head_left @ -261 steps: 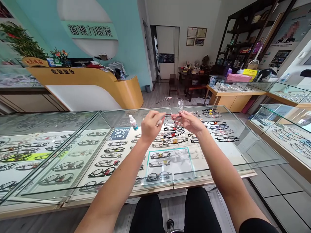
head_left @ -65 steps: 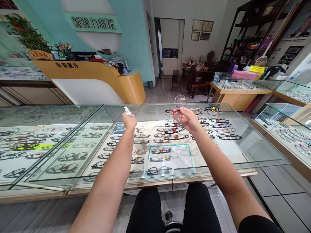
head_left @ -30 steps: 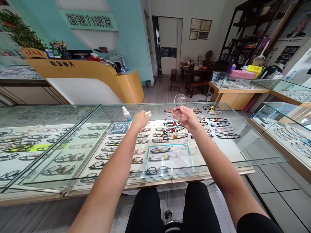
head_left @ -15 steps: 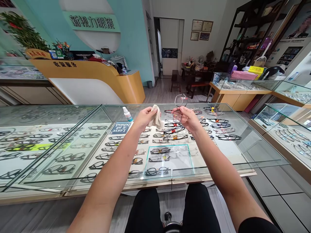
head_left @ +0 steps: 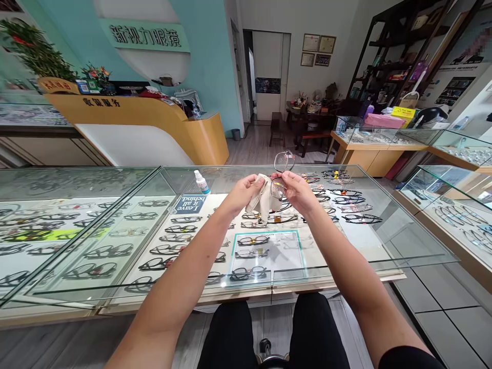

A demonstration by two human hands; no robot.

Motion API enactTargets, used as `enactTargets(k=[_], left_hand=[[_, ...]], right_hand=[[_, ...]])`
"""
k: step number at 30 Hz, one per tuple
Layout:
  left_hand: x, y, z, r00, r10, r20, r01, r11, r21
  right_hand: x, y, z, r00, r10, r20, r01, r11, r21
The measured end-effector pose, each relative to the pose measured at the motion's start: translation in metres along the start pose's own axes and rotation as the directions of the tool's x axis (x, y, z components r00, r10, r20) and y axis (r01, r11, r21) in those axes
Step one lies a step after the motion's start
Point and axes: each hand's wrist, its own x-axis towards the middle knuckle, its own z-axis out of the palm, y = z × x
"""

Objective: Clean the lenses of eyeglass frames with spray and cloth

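Note:
Above the glass display case (head_left: 323, 261), my left hand (head_left: 246, 193) pinches a cream cleaning cloth (head_left: 265, 202) that hangs down in folds. My right hand (head_left: 299, 192) grips a pair of thin-framed eyeglasses (head_left: 284, 162) near the bridge, held on end with one lens above the other. The cloth's right edge is close against the lower lens; whether they touch I cannot tell. A white spray bottle (head_left: 201, 182) with a blue label stands on the glass to the left of my hands.
Rows of eyeglasses (head_left: 180, 229) lie inside the case under the glass, beside a blue printed card (head_left: 189, 204). Another display case (head_left: 453, 205) stands at the right. Beyond are a curved wooden counter (head_left: 207, 136) and a dark bench (head_left: 277, 127).
My left hand has moved right with the cloth, bringing it from apart to right beside the eyeglasses. My right hand and the eyeglasses have barely shifted.

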Motion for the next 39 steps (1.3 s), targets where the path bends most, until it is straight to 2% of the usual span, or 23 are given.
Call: enactTargets(k=[5,9,18,25,30,36,39], left_hand=[[-0.005,0.000,0.008,0.988,0.009,0.155,0.000,0.998,-0.061],[-0.009,-0.002,0.016,0.976,0.011,0.216,0.004,0.998,-0.065],[-0.013,-0.011,0.030,0.988,0.022,0.153,0.011,0.977,-0.213],[-0.019,-0.015,0.043,0.993,-0.005,0.115,0.025,0.984,-0.174],[-0.021,-0.010,0.043,0.994,-0.009,0.109,0.018,0.996,-0.086],[-0.022,-0.006,0.042,0.994,0.008,0.110,0.002,0.996,-0.084],[-0.021,-0.009,0.046,0.997,0.045,0.069,-0.035,0.990,-0.137]], right_hand=[[0.000,0.001,0.000,0.999,0.029,-0.026,-0.030,1.000,-0.007],[-0.002,0.000,0.003,0.999,0.038,0.002,-0.038,0.999,-0.008],[-0.004,0.002,0.008,0.998,0.058,0.024,-0.057,0.997,-0.046],[-0.004,0.009,0.010,0.998,0.056,0.038,-0.055,0.998,-0.034],[-0.003,0.009,0.008,0.998,0.060,0.029,-0.060,0.998,-0.022],[-0.003,0.005,0.006,0.998,0.058,0.023,-0.057,0.998,-0.013],[-0.003,0.006,0.009,0.998,0.048,0.040,-0.048,0.999,-0.018]])
